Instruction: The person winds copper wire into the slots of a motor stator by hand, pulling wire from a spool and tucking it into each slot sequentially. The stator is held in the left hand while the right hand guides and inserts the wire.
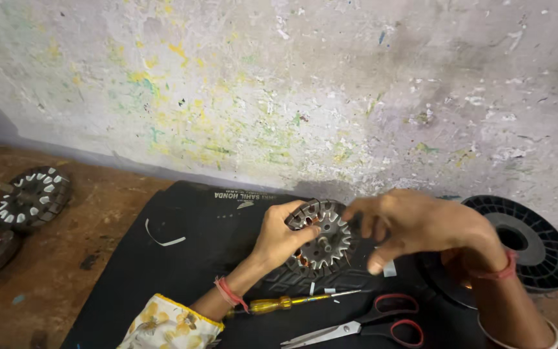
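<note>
Metal motor core stands tilted on the black mat mid-bench, gripped by the left hand; the right hand, fingers loosely curled, touches its upper rim.

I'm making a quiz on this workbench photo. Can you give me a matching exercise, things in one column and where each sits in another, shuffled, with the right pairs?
Things:
1. slotted metal core
2. scissors
3. black spool
4. screwdriver

Places:
A. on the right, behind the right hand
B. on the mat's near edge, red handles to the right
C. held up in the left hand
D. flat on the mat, just below the left wrist

Pairs: 1-C, 2-B, 3-A, 4-D
</note>
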